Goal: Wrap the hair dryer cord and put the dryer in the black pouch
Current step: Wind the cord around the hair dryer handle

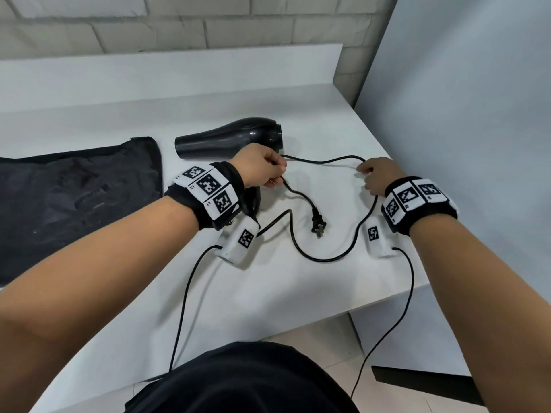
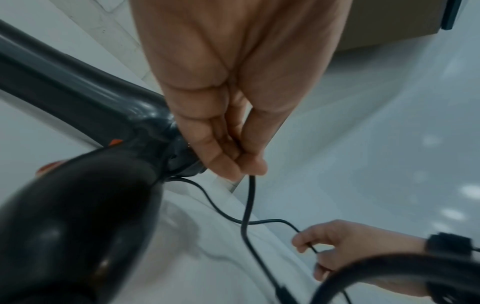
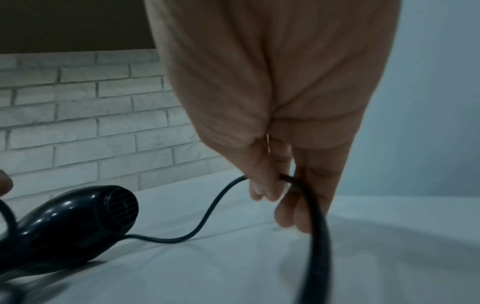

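1. Gathering cord [image 1: 325, 161]: left hand [image 1: 260, 168] pinches it beside the dryer [image 1: 231, 137]; right hand [image 1: 377, 180] pinches it further along.
2. Next, likely: loop the slack toward the left pinch; pouch [image 1: 74, 189] lies left of it.

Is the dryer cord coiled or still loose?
Loose: the cord snakes across the table, plug lying free, both hands pinching it.

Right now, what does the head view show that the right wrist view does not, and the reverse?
Only the head view shows the black pouch lying flat left of the hair dryer, the cord's plug on the table, and the left hand pinching the cord. Only the right wrist view shows the dryer's rear grille. Both show the dryer lying on the table and the right hand pinching the cord.
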Demonstrator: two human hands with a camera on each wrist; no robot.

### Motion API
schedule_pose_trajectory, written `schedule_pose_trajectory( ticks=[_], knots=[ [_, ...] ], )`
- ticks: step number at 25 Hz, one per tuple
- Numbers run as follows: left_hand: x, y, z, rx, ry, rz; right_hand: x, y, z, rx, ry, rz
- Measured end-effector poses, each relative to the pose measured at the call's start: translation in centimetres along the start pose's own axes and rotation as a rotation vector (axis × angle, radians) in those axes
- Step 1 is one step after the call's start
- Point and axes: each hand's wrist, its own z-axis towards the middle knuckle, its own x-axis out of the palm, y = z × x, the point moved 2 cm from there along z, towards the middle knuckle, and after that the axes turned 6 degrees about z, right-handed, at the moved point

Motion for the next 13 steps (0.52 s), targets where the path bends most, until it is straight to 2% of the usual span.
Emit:
schedule_pose_trajectory(
  ticks=[2,4,7,9,11,13],
  knots=[
    [-0.3,0.4,0.6,-0.027,-0.086,-0.034,-1.0,-1.5,-0.4,0.055,-0.071,-0.031],
    [-0.3,1.1,1.1,-0.058,-0.136,-0.048,-1.7,-2.9,-1.3,0.112,-0.051,-0.125],
    [0.1,1.7,1.5,-0.088,-0.111,0.014,-1.6,-4.0,-2.6,0.161,0.066,-0.328],
    [0.5,1.4,1.4,-0.088,-0.051,0.060,-1.4,-4.0,-3.1,0.185,0.110,-0.356],
    [0.5,0.5,0.8,-0.062,-0.015,0.105,-1.3,-3.3,-3.5,0.219,0.115,-0.360],
    [0.2,-0.2,-0.1,-0.006,-0.043,0.232,-1.3,-1.5,-4.6,0.193,0.050,-0.316]
  ],
)
